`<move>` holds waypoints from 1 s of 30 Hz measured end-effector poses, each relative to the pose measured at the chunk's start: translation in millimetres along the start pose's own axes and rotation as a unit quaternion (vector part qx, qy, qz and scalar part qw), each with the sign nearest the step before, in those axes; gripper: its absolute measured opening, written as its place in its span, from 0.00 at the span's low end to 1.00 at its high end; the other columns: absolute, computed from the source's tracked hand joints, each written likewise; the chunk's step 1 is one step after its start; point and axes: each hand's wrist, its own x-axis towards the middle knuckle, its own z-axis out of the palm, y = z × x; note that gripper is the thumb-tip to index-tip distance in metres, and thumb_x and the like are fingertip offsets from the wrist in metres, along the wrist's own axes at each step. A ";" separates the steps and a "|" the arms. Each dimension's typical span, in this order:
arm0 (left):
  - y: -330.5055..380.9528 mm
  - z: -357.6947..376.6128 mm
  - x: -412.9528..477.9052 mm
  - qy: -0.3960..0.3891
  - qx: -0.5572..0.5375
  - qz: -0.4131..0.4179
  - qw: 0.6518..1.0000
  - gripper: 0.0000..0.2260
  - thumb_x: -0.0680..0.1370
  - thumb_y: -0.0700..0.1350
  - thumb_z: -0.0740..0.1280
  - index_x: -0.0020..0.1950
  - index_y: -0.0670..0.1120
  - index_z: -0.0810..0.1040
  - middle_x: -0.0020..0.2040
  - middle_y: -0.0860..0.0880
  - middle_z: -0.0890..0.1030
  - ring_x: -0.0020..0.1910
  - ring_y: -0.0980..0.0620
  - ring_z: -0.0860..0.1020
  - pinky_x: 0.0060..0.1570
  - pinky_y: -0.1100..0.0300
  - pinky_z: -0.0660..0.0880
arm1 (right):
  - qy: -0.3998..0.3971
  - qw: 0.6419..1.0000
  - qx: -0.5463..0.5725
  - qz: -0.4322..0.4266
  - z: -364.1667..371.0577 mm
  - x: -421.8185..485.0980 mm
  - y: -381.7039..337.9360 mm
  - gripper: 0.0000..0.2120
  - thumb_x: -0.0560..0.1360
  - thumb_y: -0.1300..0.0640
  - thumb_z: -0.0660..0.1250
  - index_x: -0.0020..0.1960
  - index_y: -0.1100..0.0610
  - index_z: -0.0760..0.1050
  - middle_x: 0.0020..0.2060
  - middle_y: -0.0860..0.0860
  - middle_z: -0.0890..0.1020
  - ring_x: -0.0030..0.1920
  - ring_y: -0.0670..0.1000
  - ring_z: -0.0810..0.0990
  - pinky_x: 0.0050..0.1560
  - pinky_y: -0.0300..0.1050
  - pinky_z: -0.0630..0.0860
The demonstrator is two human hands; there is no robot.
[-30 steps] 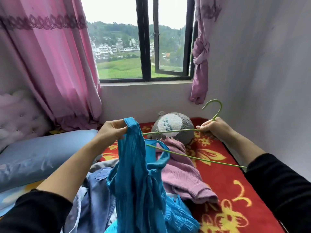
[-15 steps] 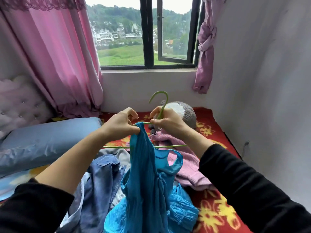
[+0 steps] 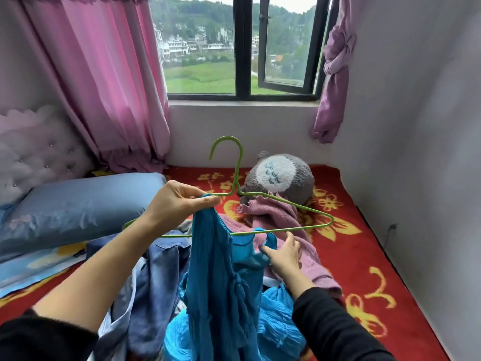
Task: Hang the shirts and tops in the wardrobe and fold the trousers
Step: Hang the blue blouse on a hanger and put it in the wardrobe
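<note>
A green wire hanger (image 3: 299,208) is held upright over the bed, hook pointing up. My left hand (image 3: 179,201) pinches the hanger's left shoulder together with one strap of a teal sleeveless top (image 3: 221,282), which hangs down from it. My right hand (image 3: 285,252) is lower, fingers curled on the top's other strap just below the hanger's bottom bar. A mauve knit top (image 3: 276,217) lies crumpled behind the hanger. Denim garments (image 3: 153,277) lie in a heap under my left forearm.
A red floral blanket (image 3: 364,269) covers the bed. A grey plush toy (image 3: 281,175) sits by the wall under the window. A blue pillow (image 3: 73,207) lies at the left, pink curtains (image 3: 104,87) behind it. A white wall closes the right side.
My right hand let go of the hanger's neck and dropped to the top's loose strap. The hanger now stands upright and spread wide, carried by my left hand alone.
</note>
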 end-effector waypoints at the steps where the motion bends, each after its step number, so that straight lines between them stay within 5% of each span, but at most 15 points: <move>1: -1.4 -5.2 -2.1 -0.009 -0.008 0.010 1.000 0.19 0.63 0.59 0.77 0.40 0.44 0.86 0.30 0.52 0.82 0.29 0.62 0.73 0.33 0.70 0.70 | -0.017 0.999 0.038 0.031 2.6 7.3 -2.0 0.44 0.69 0.44 0.73 0.76 0.54 0.54 0.72 0.58 0.61 0.73 0.60 0.59 0.69 0.57 0.60; 4: -3.1 -16.8 -8.4 -0.004 -0.030 -0.001 1.000 0.14 0.63 0.55 0.77 0.38 0.46 0.87 0.38 0.46 0.85 0.36 0.57 0.77 0.37 0.68 0.74 | -0.057 0.990 0.116 0.055 6.5 22.5 -5.4 0.27 0.75 0.50 0.69 0.71 0.53 0.66 0.68 0.59 0.70 0.68 0.59 0.69 0.67 0.52 0.67; 6: -10.6 -24.8 -11.4 -0.008 -0.039 -0.027 0.999 0.10 0.68 0.52 0.77 0.41 0.46 0.86 0.35 0.43 0.82 0.34 0.53 0.74 0.38 0.62 0.73 | -0.065 0.962 0.260 0.059 2.8 20.6 -8.5 0.09 0.78 0.63 0.61 0.54 0.55 0.76 0.53 0.57 0.82 0.49 0.51 0.80 0.49 0.42 0.76; 9: -30.1 -40.4 -16.3 -0.016 0.006 -0.041 0.999 0.22 0.62 0.67 0.75 0.44 0.51 0.87 0.41 0.41 0.81 0.41 0.48 0.70 0.44 0.50 0.68 | -0.076 0.889 0.441 0.099 -10.8 26.0 -11.5 0.15 0.77 0.70 0.54 0.38 0.57 0.73 0.24 0.48 0.78 0.23 0.45 0.74 0.24 0.34 0.70; 11: -38.3 -47.9 -20.0 -0.012 0.009 -0.058 0.998 0.24 0.60 0.69 0.74 0.44 0.52 0.87 0.43 0.41 0.83 0.43 0.48 0.71 0.47 0.47 0.72 | -0.077 0.871 0.472 0.114 -22.0 32.8 -13.1 0.13 0.77 0.68 0.56 0.38 0.58 0.74 0.25 0.50 0.74 0.24 0.48 0.72 0.27 0.40 0.70; 14: -40.6 -52.5 -24.1 -0.002 0.030 -0.051 0.998 0.24 0.59 0.71 0.73 0.43 0.54 0.86 0.47 0.40 0.84 0.42 0.49 0.75 0.51 0.39 0.76 | -0.104 0.893 0.423 0.115 -39.8 37.1 -12.4 0.11 0.76 0.69 0.59 0.40 0.60 0.77 0.23 0.50 0.76 0.21 0.48 0.74 0.22 0.37 0.72; 19: -51.6 -55.7 -26.0 0.051 0.071 -0.051 0.995 0.25 0.57 0.75 0.68 0.42 0.60 0.85 0.42 0.49 0.86 0.44 0.44 0.83 0.50 0.41 0.78 | -0.088 0.940 0.325 0.051 -59.1 38.4 -9.1 0.10 0.71 0.75 0.63 0.44 0.63 0.78 0.24 0.49 0.81 0.24 0.46 0.77 0.26 0.34 0.73; 21: -58.3 -52.3 -25.8 0.075 0.088 -0.052 0.992 0.23 0.57 0.76 0.67 0.40 0.63 0.84 0.41 0.55 0.85 0.46 0.49 0.83 0.52 0.43 0.78 | -0.069 0.951 0.301 0.035 -63.4 33.1 -13.0 0.09 0.72 0.74 0.62 0.43 0.64 0.78 0.25 0.51 0.80 0.23 0.46 0.75 0.25 0.33 0.71; 26: -62.5 -37.2 -25.7 0.119 0.127 -0.050 0.984 0.13 0.62 0.73 0.68 0.36 0.67 0.82 0.38 0.66 0.82 0.39 0.59 0.80 0.43 0.56 0.75 | -0.046 0.976 0.209 -0.028 -62.4 17.1 -41.1 0.13 0.73 0.60 0.71 0.32 0.57 0.73 0.24 0.50 0.71 0.27 0.49 0.66 0.26 0.39 0.61; 30: -60.5 -26.5 -25.3 0.166 0.129 -0.049 0.976 0.06 0.69 0.63 0.70 0.36 0.64 0.81 0.29 0.64 0.79 0.31 0.61 0.74 0.38 0.59 0.68 | -0.014 0.973 0.212 -0.090 -55.5 -3.2 -73.3 0.15 0.70 0.51 0.73 0.31 0.56 0.73 0.29 0.52 0.77 0.32 0.48 0.71 0.32 0.40 0.67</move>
